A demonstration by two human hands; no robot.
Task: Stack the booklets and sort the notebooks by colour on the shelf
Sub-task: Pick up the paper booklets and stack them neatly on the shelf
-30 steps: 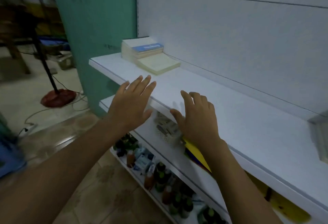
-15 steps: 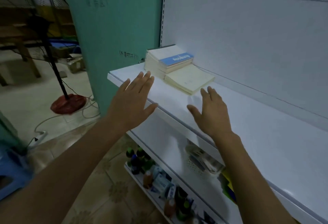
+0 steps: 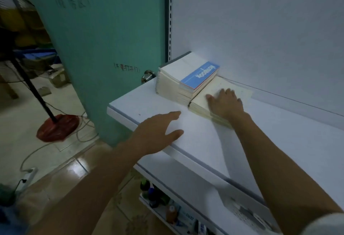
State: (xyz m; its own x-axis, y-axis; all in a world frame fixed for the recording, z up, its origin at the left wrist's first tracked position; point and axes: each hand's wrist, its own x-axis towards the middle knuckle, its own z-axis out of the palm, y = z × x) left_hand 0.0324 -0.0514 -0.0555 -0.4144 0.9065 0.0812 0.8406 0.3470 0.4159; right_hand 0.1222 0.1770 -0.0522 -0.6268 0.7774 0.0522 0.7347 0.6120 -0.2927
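Note:
A tall stack of notebooks (image 3: 178, 78) with a white and blue cover on top stands at the left end of the white shelf (image 3: 279, 151), against the back panel. Right beside it lies a lower pile of cream booklets (image 3: 201, 102). My right hand (image 3: 226, 103) rests flat on top of the cream pile, fingers spread, gripping nothing that I can see. My left hand (image 3: 158, 132) hovers open over the shelf's front edge, a little short of the two piles.
A teal door (image 3: 104, 48) with a metal knob (image 3: 148, 75) stands just left of the shelf. Lower shelves hold several small bottles (image 3: 171, 214). A standing fan with a red base (image 3: 57, 127) and loose cables are on the floor at left.
My right hand moved forward from the bare shelf onto the cream booklet pile. My left hand advanced over the shelf edge. The view has closed in on the shelf's left end.

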